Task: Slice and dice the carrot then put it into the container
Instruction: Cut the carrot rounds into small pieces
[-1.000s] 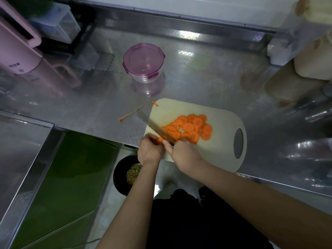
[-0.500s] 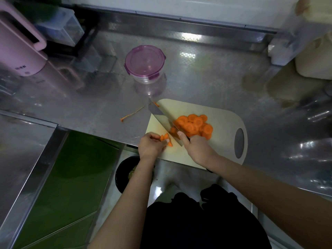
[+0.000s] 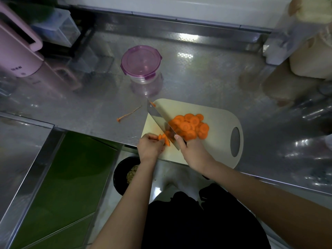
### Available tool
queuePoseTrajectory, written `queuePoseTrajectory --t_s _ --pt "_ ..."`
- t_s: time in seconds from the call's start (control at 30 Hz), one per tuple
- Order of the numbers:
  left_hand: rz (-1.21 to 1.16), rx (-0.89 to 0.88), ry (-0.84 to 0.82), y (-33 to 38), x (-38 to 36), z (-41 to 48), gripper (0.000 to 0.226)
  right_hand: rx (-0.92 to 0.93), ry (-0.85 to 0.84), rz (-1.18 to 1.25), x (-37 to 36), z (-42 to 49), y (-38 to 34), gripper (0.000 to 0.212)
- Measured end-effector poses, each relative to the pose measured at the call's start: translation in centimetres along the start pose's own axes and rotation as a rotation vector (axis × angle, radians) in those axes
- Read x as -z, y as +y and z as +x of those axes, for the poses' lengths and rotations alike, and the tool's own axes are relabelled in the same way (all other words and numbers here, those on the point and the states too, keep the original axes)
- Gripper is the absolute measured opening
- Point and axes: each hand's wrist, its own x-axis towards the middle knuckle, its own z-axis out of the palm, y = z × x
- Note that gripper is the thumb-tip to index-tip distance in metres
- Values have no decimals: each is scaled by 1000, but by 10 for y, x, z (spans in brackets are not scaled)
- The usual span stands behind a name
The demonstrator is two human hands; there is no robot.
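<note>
Ideally, the carrot pieces (image 3: 164,139) pinched by the left grip (image 3: 150,147) at the near left corner of the cutting board (image 3: 218,121) should be diced with short, guided strokes of the knife (image 3: 157,119) clasped in the right grip (image 3: 193,152), beside the sliced pile (image 3: 190,125).

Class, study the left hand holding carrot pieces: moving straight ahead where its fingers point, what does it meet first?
Most likely the knife, whose blade lies just beyond the carrot pieces the left hand pinches; the right hand grips it. Depth is unclear.
</note>
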Motion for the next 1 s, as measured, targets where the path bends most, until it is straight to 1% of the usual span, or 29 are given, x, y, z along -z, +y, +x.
queuePoseTrajectory --t_s 0.07,0.13,0.17,0.23,0.37,0.47,0.53,0.6,0.63,0.67,0.8,0.93,1.0 --pt "10 2 17 0 -1 0 19 -30 -21 -31 0 -1 -2 44" --pt "11 8 26 -1 -2 0 19 -68 -52 -61 -1 -2 -5 51" --pt "0 12 26 -2 -3 0 20 -82 -56 -68 -1 -3 -6 50" --pt "-28 23 21 -4 -4 1 21 -92 -47 -69 -2 -2 -7 50" --pt "-29 24 20 -4 -5 1 20 -99 -51 -98 -4 -2 -9 57" --pt "-19 13 19 -3 -4 0 20 -92 -92 -123 -5 -4 -13 45" --pt "-8 7 13 0 -3 -1 19 -94 -91 -96 -6 -4 -13 38" --pt "-16 15 3 3 -2 -3 20 -137 -73 -60 -10 -1 -13 41" --pt "-24 22 -2 3 -1 -4 21 -198 -65 -2 -13 0 -12 41" --pt "-35 29 -8 4 0 -4 20 -229 -78 4 -16 -1 -12 42" --pt "-47 40 -14 4 2 -3 19 -138 -129 -59 -22 -2 -7 53" --pt "-48 30 -8 4 3 -5 19 -145 -86 -177 -26 4 -10 55" --pt "-72 33 -12 4 3 -4 18 -133 -102 -161 -24 8 -12 50"
